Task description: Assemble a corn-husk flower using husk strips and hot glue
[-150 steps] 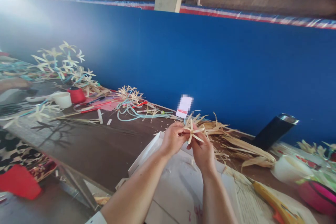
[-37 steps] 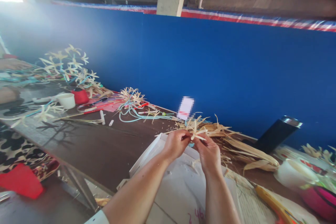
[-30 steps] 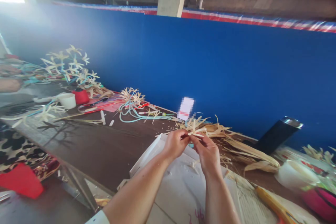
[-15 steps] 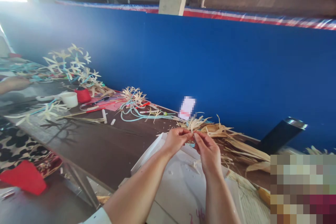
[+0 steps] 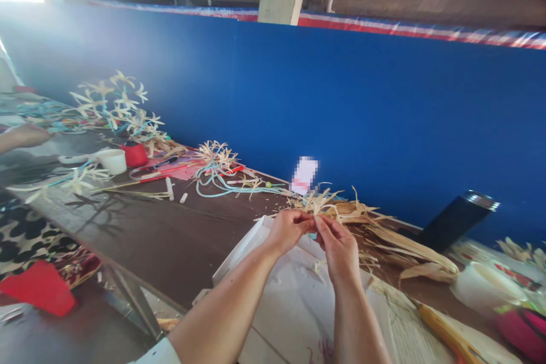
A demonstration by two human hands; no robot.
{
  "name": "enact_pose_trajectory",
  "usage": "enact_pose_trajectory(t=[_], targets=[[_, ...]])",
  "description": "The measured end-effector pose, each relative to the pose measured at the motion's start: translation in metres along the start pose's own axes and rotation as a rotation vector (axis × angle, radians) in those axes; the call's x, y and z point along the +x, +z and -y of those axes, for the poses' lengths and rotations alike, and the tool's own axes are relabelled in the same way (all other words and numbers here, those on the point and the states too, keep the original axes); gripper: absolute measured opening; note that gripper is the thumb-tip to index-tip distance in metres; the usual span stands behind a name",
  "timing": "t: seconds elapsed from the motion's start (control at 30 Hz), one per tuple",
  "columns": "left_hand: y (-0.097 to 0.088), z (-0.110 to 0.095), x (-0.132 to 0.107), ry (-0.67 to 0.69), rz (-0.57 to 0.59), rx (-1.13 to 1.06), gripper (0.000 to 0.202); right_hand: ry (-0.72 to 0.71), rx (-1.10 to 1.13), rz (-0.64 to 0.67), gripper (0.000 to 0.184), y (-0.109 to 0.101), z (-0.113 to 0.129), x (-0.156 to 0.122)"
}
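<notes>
My left hand and my right hand meet in front of me, fingertips pinched together. Between them is the base of a pale straw-coloured husk flower, its narrow petals fanning up above my fingers. A bit of light blue shows just below the fingertips; the flower's stem is mostly hidden by my hands. Under my wrists lies a white box lid or board with small pale scraps on it. Dried husks are heaped just beyond and to the right of my right hand.
At right are a black flask, a white cup and a yellow-handled cutter. Finished flowers on blue stems, a cup and pens lie left. Another person's hand is at far left. A blue partition stands behind.
My hands stay almost in place, still pinching the flower's base. Its petals look slightly shifted and more spread. The other person's hand has barely moved.
</notes>
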State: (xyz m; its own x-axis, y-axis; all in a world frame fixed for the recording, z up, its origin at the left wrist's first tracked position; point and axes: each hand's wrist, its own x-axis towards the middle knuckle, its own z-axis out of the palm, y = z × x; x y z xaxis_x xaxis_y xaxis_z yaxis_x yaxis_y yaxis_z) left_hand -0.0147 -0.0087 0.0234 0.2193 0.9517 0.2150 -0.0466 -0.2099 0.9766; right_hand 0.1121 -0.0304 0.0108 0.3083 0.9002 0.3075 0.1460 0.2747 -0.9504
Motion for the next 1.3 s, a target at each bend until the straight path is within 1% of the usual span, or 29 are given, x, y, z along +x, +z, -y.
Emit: enact_pose_trajectory(t=[0.13, 0.3, 0.37, 0.47, 0.53, 0.6, 0.77, 0.87, 1.03, 1.17, 1.3], targets=[[0.000, -0.001, -0.002, 0.085, 0.003, 0.067, 0.022, 0.020, 0.014, -0.013, 0.043, 0.000, -0.002, 0.001], [0.001, 0.000, -0.004, 0.189, 0.021, 0.172, 0.021, 0.077, 0.146, -0.006, 0.041, 0.001, -0.003, 0.000], [0.001, 0.001, -0.004, 0.233, 0.030, 0.224, 0.021, 0.094, 0.167, -0.016, 0.041, 0.001, -0.003, -0.001], [0.000, 0.002, -0.004, 0.223, -0.043, 0.285, 0.019, 0.091, 0.153, -0.052, 0.040, 0.000, -0.003, 0.000], [0.000, 0.002, -0.004, 0.214, -0.119, 0.289, 0.020, 0.072, 0.126, -0.088, 0.040, 0.000, -0.004, 0.001], [0.000, 0.002, -0.004, 0.255, -0.155, 0.259, 0.021, 0.033, 0.088, -0.118, 0.040, -0.001, -0.006, 0.002], [0.003, -0.002, -0.007, 0.405, -0.161, 0.163, 0.017, -0.060, 0.048, -0.144, 0.038, 0.000, -0.012, 0.004], [0.004, -0.003, -0.008, 0.488, -0.161, 0.158, 0.013, -0.098, 0.007, -0.149, 0.036, 0.001, -0.011, 0.002], [0.004, -0.003, -0.008, 0.597, -0.168, 0.221, 0.008, -0.148, -0.108, -0.151, 0.035, 0.003, -0.009, -0.002], [0.004, -0.003, -0.008, 0.668, -0.215, 0.306, 0.009, -0.157, -0.124, -0.157, 0.038, 0.004, -0.010, -0.002], [0.003, 0.000, -0.009, 0.752, -0.282, 0.415, 0.012, -0.171, -0.179, -0.130, 0.036, 0.004, -0.006, -0.003]])
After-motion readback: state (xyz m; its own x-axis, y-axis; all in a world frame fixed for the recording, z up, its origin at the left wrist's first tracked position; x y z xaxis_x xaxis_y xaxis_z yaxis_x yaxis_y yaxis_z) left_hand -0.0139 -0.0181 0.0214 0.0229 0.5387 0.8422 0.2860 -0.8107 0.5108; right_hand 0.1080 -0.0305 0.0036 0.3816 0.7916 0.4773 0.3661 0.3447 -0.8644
